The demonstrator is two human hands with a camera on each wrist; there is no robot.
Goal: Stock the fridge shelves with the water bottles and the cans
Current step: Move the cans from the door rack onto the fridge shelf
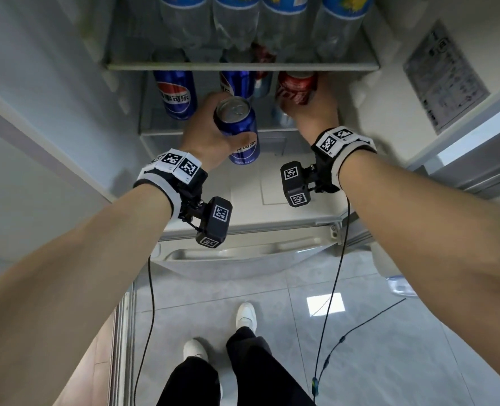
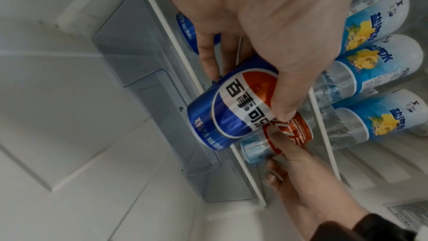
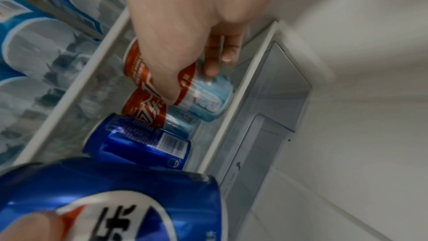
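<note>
My left hand (image 1: 213,127) grips a blue cola can (image 1: 238,130) just in front of the lower fridge shelf (image 1: 213,131); its logo side shows in the left wrist view (image 2: 234,109). My right hand (image 1: 310,106) reaches into the shelf's right side and holds a red and light-blue can (image 1: 295,87), also seen from the right wrist (image 3: 185,87). Blue cola cans (image 1: 175,93) and another red can (image 3: 148,111) stand on that shelf. Several water bottles (image 1: 237,22) with blue labels stand on the shelf above.
The upper shelf's white front edge (image 1: 243,66) hangs just over the cans. A clear drawer (image 3: 273,98) lies below the lower shelf. A printed label (image 1: 445,74) sits on the right inner wall. Cables hang from both wrists over the tiled floor (image 1: 374,332).
</note>
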